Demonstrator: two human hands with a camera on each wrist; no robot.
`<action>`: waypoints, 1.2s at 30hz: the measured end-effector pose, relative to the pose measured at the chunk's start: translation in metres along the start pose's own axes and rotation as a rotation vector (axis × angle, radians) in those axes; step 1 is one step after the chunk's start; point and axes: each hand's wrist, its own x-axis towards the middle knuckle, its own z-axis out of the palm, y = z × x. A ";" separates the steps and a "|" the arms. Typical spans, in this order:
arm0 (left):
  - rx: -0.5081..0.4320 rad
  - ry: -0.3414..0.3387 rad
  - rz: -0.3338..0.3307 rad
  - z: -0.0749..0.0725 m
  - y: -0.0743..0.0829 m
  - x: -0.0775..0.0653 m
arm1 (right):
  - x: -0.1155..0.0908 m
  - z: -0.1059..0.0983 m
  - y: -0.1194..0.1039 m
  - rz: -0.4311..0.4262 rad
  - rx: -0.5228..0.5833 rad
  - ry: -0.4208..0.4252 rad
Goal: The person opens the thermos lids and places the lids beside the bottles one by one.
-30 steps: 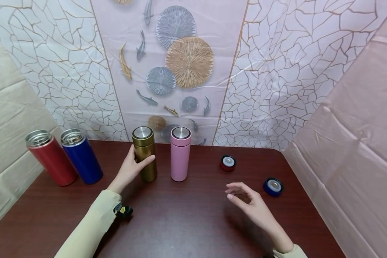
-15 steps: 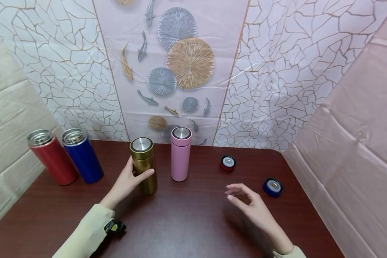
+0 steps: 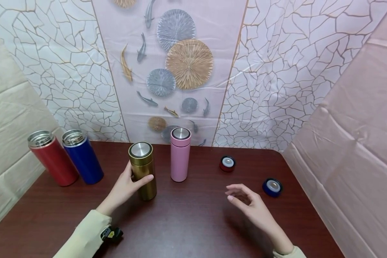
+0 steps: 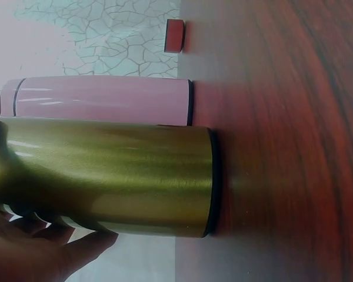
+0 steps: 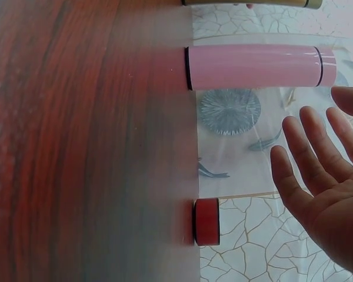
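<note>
In the head view my left hand [image 3: 124,189] grips a gold thermos [image 3: 142,173] round its side, thumb across the front. The thermos is upright with its lid on, its base on or just above the table; I cannot tell which. Behind it and to the right, a capped pink thermos [image 3: 180,159] stands apart from it. My right hand [image 3: 256,209] holds nothing, its fingers loosely bent above the table. Nearest to that hand lie a blue lid [image 3: 272,187] and a red lid [image 3: 227,163]. The right wrist view shows the palm and spread fingers.
At the far left a red bottle [image 3: 55,163] and a blue bottle [image 3: 84,159] stand side by side with their lids off. The dark wooden table [image 3: 187,222] meets a patterned cloth [image 3: 193,107] at the back and plain cloth at both sides.
My left hand has drawn the gold thermos towards me, away from its place level with the pink one. My right hand and the other things have stayed put.
</note>
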 end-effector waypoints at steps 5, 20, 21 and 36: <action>0.023 -0.001 0.023 0.002 0.003 0.000 | -0.001 0.000 0.000 0.006 0.003 -0.001; 0.105 -0.018 0.160 0.012 0.017 -0.006 | -0.001 0.001 0.002 -0.002 0.003 0.000; 0.113 -0.020 0.164 0.012 0.018 -0.006 | -0.001 0.001 0.002 -0.001 0.002 0.000; 0.260 -0.093 0.251 0.021 0.031 -0.002 | -0.002 0.001 0.003 0.007 0.000 -0.007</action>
